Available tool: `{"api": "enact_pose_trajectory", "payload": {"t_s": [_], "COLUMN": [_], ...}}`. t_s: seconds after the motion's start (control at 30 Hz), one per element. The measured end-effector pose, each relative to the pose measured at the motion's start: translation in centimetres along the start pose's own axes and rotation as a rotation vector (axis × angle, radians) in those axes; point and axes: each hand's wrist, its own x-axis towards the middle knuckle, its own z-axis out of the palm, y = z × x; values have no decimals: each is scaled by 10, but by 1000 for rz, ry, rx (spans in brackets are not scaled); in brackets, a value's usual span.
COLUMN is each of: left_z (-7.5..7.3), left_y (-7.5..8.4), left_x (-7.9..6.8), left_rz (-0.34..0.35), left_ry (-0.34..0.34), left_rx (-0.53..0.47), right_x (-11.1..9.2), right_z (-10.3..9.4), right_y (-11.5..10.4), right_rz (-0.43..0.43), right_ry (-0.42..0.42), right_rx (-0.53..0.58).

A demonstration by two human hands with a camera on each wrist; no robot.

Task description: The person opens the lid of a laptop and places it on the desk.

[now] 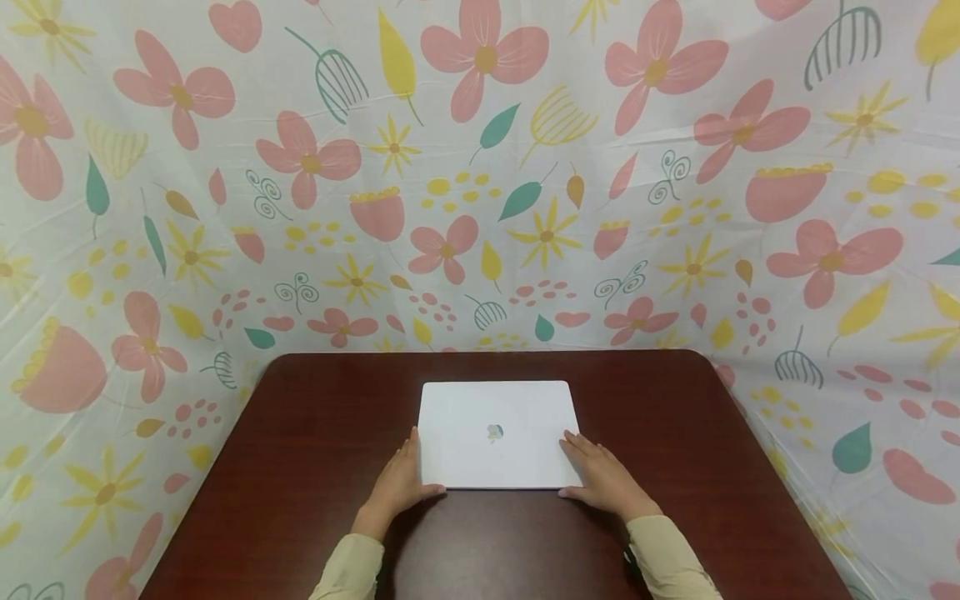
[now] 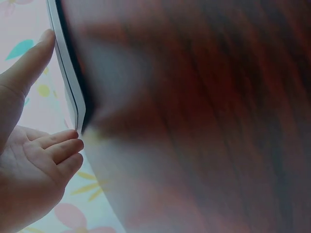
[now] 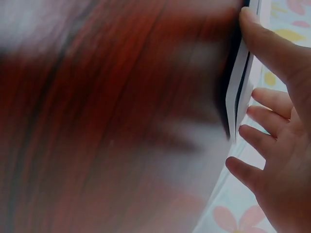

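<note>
A closed silver laptop (image 1: 480, 457) with a logo on its lid lies flat on the dark red-brown table. Along its left side my left hand (image 1: 401, 478) rests with fingers extended, the thumb by the front edge near the corner. In the left wrist view the fingertips (image 2: 73, 144) are right at the laptop's corner (image 2: 77, 114). At the opposite side, my right hand (image 1: 604, 479) has its fingers over the right edge of the lid and its thumb at the front edge. The right wrist view shows those fingers (image 3: 272, 121) spread beside the laptop's corner (image 3: 234, 116).
The wooden table (image 1: 315, 433) has rounded far corners and extends around the laptop on every side. A white curtain (image 1: 480, 192) printed with flowers and leaves hangs close behind the table and along both sides.
</note>
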Motion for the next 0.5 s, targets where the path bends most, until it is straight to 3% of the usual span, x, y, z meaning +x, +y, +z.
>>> {"api": "enact_pose_trajectory", "payload": {"t_s": [0.5], "left_z": [2], "left_y": [-11], "left_x": [3], "left_rz": [29], "left_ry": [-29], "left_rx": [-77], "right_x": [-1], "right_z": [-5], "right_y": [3], "right_rz": [-151], "right_ry": [27], "right_rx": [-49]}}
